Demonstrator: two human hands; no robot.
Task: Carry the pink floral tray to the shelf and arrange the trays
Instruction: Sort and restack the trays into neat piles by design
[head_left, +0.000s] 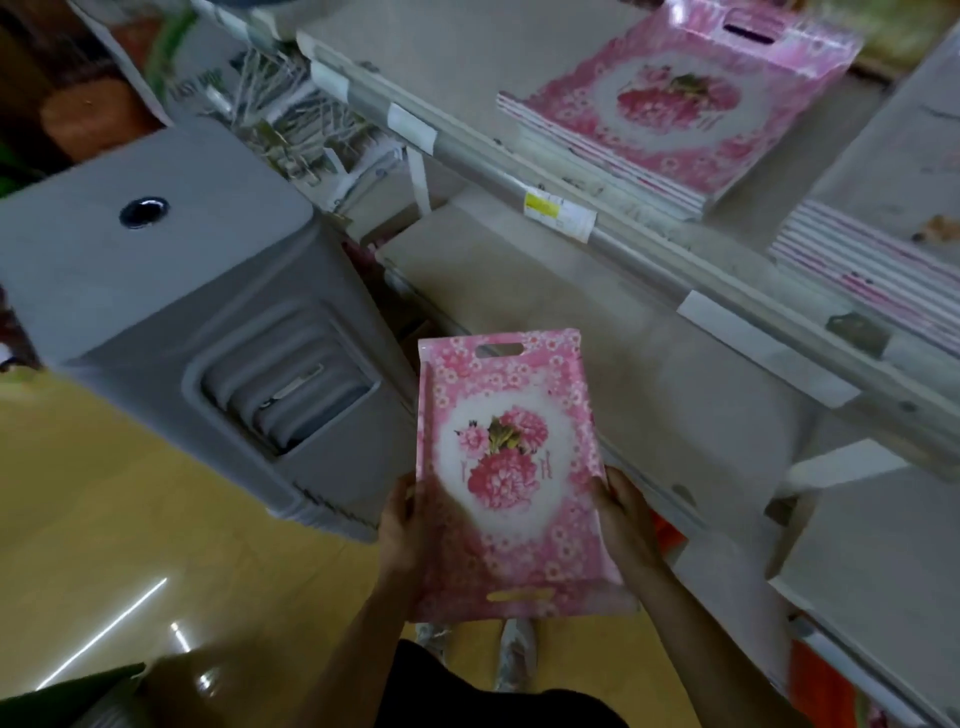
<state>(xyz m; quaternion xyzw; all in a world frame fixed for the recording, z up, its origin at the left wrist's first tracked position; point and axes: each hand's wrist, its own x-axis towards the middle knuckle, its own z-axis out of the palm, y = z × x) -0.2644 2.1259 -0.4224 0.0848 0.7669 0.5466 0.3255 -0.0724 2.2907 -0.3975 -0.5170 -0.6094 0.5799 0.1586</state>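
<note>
I hold a pink floral tray (506, 467) flat in front of me, low in the middle of the head view. My left hand (402, 530) grips its left edge and my right hand (626, 519) grips its right edge. The tray has handle slots at both short ends and a pink flower picture in a white centre. On the grey shelf (597, 228) at the upper right lies a stack of matching pink floral trays (670, 111). A second stack of trays (872, 260) sits at the far right, its top one showing a plain pale surface.
A grey plastic stool (182, 291) stands on the yellow floor to the left of the shelf unit. A lower shelf board (519, 291) lies just beyond the held tray. Packaged goods (296, 119) hang at the upper left. A yellow price label (543, 205) marks the shelf rail.
</note>
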